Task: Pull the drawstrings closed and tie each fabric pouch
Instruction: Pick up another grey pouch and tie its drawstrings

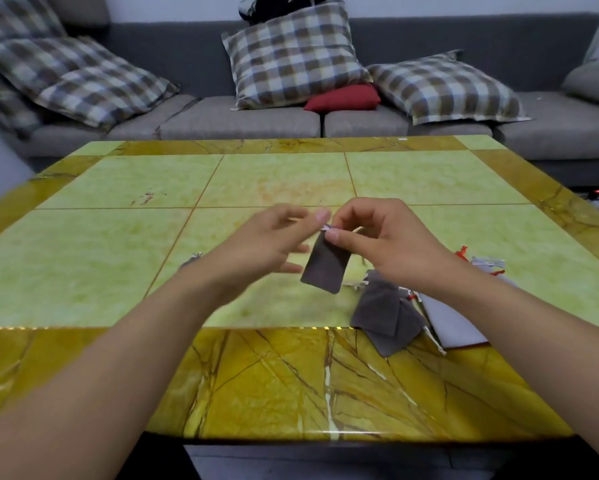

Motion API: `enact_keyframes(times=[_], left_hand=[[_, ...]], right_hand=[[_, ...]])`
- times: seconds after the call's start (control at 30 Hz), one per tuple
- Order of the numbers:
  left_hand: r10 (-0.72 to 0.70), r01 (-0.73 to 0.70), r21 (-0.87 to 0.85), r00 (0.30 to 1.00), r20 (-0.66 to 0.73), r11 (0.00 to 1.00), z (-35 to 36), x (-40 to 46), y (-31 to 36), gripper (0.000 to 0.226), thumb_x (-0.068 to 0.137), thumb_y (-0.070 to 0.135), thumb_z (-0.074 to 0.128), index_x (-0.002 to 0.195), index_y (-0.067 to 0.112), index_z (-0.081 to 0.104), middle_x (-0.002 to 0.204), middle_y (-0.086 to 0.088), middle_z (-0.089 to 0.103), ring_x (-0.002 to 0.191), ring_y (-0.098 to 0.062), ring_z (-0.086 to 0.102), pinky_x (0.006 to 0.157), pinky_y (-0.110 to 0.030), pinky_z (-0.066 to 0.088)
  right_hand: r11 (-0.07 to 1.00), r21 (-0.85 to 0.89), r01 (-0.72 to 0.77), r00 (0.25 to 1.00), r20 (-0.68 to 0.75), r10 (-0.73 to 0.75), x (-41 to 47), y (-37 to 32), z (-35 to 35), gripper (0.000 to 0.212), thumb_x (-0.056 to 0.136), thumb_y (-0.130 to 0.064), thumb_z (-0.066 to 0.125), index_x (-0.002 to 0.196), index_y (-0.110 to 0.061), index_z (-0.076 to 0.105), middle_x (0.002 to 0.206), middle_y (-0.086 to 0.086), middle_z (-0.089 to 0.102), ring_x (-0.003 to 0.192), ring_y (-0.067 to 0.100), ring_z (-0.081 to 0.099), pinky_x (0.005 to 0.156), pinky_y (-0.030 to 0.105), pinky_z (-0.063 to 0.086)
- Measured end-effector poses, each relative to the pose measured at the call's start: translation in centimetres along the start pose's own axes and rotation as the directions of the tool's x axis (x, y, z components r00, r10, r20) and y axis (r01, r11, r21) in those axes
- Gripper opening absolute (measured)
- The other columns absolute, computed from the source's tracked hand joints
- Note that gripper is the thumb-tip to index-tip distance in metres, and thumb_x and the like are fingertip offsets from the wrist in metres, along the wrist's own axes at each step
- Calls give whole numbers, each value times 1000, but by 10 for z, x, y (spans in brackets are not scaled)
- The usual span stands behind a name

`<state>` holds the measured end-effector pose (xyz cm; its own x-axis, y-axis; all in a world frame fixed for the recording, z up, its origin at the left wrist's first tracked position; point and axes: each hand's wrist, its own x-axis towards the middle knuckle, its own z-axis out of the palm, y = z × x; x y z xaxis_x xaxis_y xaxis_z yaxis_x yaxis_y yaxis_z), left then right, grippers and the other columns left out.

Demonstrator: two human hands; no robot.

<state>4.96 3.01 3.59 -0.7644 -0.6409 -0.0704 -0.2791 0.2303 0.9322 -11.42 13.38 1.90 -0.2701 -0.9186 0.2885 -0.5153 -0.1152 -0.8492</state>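
Both hands held a dark grey pouch [326, 265] above the surface [118, 188]. The right hand [377, 237] pinched its pale drawstring [327, 227] at the gathered top; the left hand [270, 240], blurred, touched the cord with its fingers [322, 214] loosely curled. No writing was legible.

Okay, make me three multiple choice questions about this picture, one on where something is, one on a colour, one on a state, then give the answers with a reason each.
1. Where does the pile of waiting pouches lie on the table?
A. far left corner
B. near edge, under the right forearm
C. far edge by the sofa

2. What colour is the small cushion on the sofa?
A. red
B. blue
C. black

3. The dark grey pouch being worked on is:
A. flat on the table
B. hanging from its drawstrings
C. lying on the sofa

Answers: 1 B, the pile lies by the right wrist. 2 A, it is red among plaid pillows. 3 B, the right hand pinches its top, the body dangling.
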Motion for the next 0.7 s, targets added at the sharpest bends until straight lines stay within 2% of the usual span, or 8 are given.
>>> enact_keyframes(times=[0.1, 0.17, 0.3, 0.37, 0.47, 0.57, 0.63, 0.7], left_hand=[[53, -48, -43, 990, 131, 998, 10, 0, 1, 34, 93, 43, 58, 113, 17, 67, 108, -7, 73, 96, -15, 70, 70, -24, 56], [64, -59, -46, 990, 127, 997, 6, 1, -3, 30, 96, 36, 56, 110, 12, 68, 102, -10, 74, 92, -19, 71, 69, -25, 56], [99, -99, 14, 994, 52, 995, -2, 5, -10, 24, 98, 25, 57, 101, 6, 72, 86, -19, 71, 70, -15, 65, 62, -26, 50], [111, -111, 77, 994, 1, 991, -10, 7, -11, 25, 97, 23, 59, 96, 3, 73, 76, -18, 70, 59, -15, 64, 57, -25, 50], [111, -106, 159, 994, -23, 982, -17, 8, -11, 27, 96, 29, 60, 95, 7, 76, 86, -20, 73, 65, -16, 65, 62, -33, 54], [83, -80, 173, 997, -7, 982, -17, 5, -9, 36, 97, 33, 57, 95, 1, 74, 83, -24, 71, 58, -17, 64, 53, -27, 55], [57, -54, 160, 998, -16, 986, -17, 3, -7, 46, 98, 38, 53, 92, -4, 71, 71, -21, 64, 52, -17, 59, 50, -26, 53], [19, -18, 46, 1000, -10, 999, -19, 3, -2, 52, 100, 43, 46, 83, -4, 63, 66, -11, 56, 52, -16, 55, 48, -27, 51]], right_hand=[[997, 82, 12, 1000, 12, -13, -1, -3, 3, 8, 91, -10, 68, 87, -17, 69, 85, 16, 69, 70, 25, 63, 62, 41, 54], [991, 127, -30, 998, 50, 24, -1, -6, 1, 7, 91, -7, 66, 97, -11, 69, 90, 19, 71, 74, 21, 66, 62, 32, 56], [973, 172, -154, 979, 158, 127, -3, -5, -11, 32, 87, -1, 69, 119, -7, 65, 90, 17, 74, 75, 19, 66, 66, 27, 56], [983, 54, -176, 975, 144, 167, -3, -4, -20, 27, 85, -2, 72, 111, -6, 70, 82, 15, 73, 69, 18, 64, 63, 27, 56], [974, -122, -188, 969, 138, 205, -5, -2, -26, 9, 87, -10, 72, 95, -8, 76, 71, 10, 71, 57, 8, 58, 56, 23, 51], [970, -167, -176, 973, 118, 197, -6, -5, -26, 12, 91, -17, 69, 84, -8, 75, 68, 4, 67, 56, 5, 54, 54, 20, 48], [969, 14, -246, 965, 98, 243, -6, -6, -27, 18, 94, -18, 64, 83, -5, 71, 76, 1, 68, 66, 9, 58, 57, 22, 47], [880, 332, -339, 941, 123, 316, -4, -8, -26, 21, 95, -22, 62, 81, -7, 66, 91, 1, 69, 75, 14, 60, 60, 25, 47]])
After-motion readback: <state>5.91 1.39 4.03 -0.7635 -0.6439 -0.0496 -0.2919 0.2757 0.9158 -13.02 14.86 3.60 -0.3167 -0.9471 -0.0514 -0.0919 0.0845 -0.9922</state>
